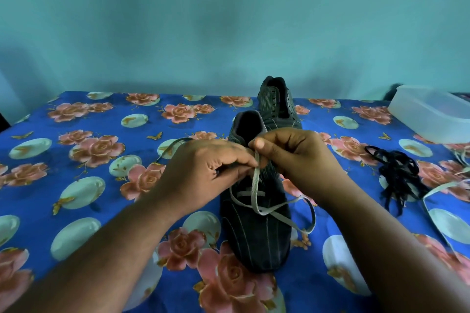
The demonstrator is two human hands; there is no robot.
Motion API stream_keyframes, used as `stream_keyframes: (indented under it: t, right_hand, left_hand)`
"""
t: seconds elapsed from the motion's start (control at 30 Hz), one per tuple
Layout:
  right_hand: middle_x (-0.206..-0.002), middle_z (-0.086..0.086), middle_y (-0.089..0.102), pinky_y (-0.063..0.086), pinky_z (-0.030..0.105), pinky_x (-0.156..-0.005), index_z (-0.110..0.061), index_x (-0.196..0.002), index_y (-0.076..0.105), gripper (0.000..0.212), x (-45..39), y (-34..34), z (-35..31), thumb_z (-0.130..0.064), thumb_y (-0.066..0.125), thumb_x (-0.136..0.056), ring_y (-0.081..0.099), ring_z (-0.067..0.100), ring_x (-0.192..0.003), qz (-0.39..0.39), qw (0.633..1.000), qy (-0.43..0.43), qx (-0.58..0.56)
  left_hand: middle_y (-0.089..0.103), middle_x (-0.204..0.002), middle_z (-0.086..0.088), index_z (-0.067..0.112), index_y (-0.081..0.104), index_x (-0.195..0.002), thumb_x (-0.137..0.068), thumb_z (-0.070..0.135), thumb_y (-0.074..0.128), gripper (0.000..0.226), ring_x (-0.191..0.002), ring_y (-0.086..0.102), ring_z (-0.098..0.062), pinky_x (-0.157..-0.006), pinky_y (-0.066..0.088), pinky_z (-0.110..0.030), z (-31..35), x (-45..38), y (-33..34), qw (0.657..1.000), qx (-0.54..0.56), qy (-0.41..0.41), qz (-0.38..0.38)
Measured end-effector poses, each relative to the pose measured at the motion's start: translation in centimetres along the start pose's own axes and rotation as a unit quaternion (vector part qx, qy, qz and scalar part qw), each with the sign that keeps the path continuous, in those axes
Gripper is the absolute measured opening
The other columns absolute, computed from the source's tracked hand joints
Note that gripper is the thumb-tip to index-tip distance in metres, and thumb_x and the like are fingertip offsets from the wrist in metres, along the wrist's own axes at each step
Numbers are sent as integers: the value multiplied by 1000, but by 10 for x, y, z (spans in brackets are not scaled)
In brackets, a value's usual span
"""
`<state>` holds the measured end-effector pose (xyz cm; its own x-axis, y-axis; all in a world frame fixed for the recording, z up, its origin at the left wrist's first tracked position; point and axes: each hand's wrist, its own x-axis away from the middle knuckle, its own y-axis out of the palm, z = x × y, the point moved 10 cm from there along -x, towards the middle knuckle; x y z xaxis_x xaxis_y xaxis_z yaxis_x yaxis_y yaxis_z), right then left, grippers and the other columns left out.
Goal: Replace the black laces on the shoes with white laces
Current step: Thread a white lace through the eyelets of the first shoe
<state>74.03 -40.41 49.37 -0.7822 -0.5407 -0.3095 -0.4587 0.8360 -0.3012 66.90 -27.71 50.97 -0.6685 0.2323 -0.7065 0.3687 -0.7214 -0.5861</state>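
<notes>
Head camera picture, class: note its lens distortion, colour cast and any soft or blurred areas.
Head view: the wide-angle lens bows the table edge and stretches the forearms; a teal cast tints the wall and the white lace; the far shoe and plastic box look soft; the near shoe is sharper.

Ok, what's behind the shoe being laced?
Behind the near shoe stands the second shoe, with empty eyelets and no lace visible. Its toe is hidden by the near shoe and the right hand.
</notes>
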Motion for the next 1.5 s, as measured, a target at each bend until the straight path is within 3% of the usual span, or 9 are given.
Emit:
stream_keyframes:
  t: [0.23, 0.4, 0.53, 0.73, 0.9, 0.97, 1.03, 1.17, 1.5]
  right_hand:
    - [-73, 7, 72, 45, 26, -49, -1, -95, 71, 14, -1, -6, 8, -15, 72, -92, 52, 12, -53, 9, 999, 18, -39]
    - [-81, 12, 76, 48, 31, -50, 0, -98, 68, 15, -1, -4, 9, -12, 73, -90, 55, 18, -55, -6, 996, 18, -82]
    - [-72, 7, 71, 50, 31, -50, -3, -98, 68, 10, -2, -3, 12, -8, 73, -91, 59, 24, -57, -5, 996, 18, -82]
    - [-84, 10, 76, 50, 34, -53, -7, -97, 74, 10, -3, -12, 17, -15, 74, -92, 56, 21, -59, 20, 998, 27, -52]
    - [-70, 12, 65, 42, 21, -46, -11, -95, 78, 7, -3, -13, 14, -16, 74, -92, 50, 18, -56, 34, 999, 8, -15]
    - [-75, 14, 65, 44, 24, -51, -18, -101, 78, 11, -5, -16, 17, -19, 68, -97, 50, 15, -57, 48, 999, -5, -6]
    - [-75, -6, 65, 46, 19, -63, -26, -112, 75, 20, -8, -19, 20, -17, 61, -102, 55, 2, -63, 57, 997, -24, 37]
    - [-104, -9, 68, 43, 12, -90, -27, -125, 71, 29, -9, -12, 14, -13, 58, -103, 61, 5, -109, 28, 974, -105, 199]
    - [-92, 1, 59, 40, 14, -72, -24, -115, 69, 23, -11, -22, 18, -9, 60, -101, 55, 13, -82, 16, 971, -108, 213]
  left_hand:
    - [75, -88, 11, 21, 76, -101, -93, 26, 70, 12, -73, 68, -10, -66, 56, -39, -18, 4, -1, 993, 72, -93, 8]
    - [76, -96, 4, 20, 70, -113, -100, 35, 57, 24, -95, 69, -6, -79, 51, -18, -33, 5, 2, 957, 217, -193, 13]
    - [78, -95, 9, 20, 78, -108, -89, 37, 72, 26, -91, 74, -15, -80, 60, -42, -28, 2, 10, 971, 165, -171, 17]
    - [77, -88, 12, 29, 78, -98, -89, 31, 72, 11, -80, 71, -19, -73, 56, -42, -33, 3, 9, 975, 129, -178, 40]
    - [75, -89, 18, 33, 79, -97, -88, 36, 72, 12, -80, 65, -18, -69, 50, -34, -33, 1, 8, 982, 72, -164, 58]
    - [73, -86, 15, 31, 78, -94, -89, 37, 71, 12, -83, 64, -12, -71, 48, -28, -34, 1, 7, 984, 42, -159, 65]
    - [69, -91, 14, 29, 78, -94, -90, 43, 68, 18, -91, 63, -10, -80, 50, -38, -33, -1, 7, 988, -12, -140, 68]
    - [63, -111, 8, 28, 79, -101, -93, 45, 62, 25, -102, 61, -21, -84, 48, -54, -24, -5, 8, 984, -126, -103, 73]
    - [63, -109, 7, 30, 79, -93, -88, 41, 67, 17, -105, 60, -25, -83, 43, -50, -18, -6, 6, 968, -207, -119, 72]
